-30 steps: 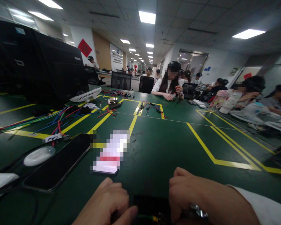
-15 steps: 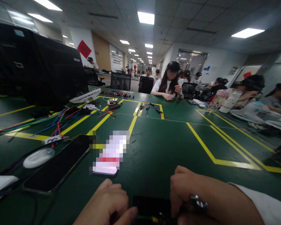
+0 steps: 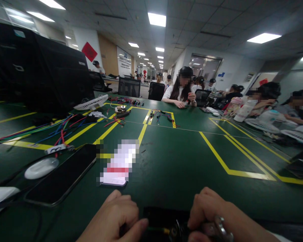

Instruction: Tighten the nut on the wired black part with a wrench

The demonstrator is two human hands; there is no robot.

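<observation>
At the bottom edge of the head view my left hand (image 3: 116, 218) is closed in a pinch on a thin green and yellow wire (image 3: 156, 231). My right hand (image 3: 214, 216) is closed round a metal tool (image 3: 218, 226) whose jaws meet that wire. Both hands hover over a small black object (image 3: 164, 218) lying on the green table (image 3: 176, 164). Most of the tool and the wire's ends are hidden by my fingers.
A dark phone (image 3: 63, 176) and a white oval case (image 3: 41, 168) lie at left, a second phone (image 3: 118, 164) just beyond my left hand. Coloured wires (image 3: 40, 129) spread before black boxes (image 3: 40, 70). Several people sit along the far and right sides.
My right hand has slid a little right and lower toward the frame's bottom, with the metal tool more visible in it. My left hand has stayed in place.
</observation>
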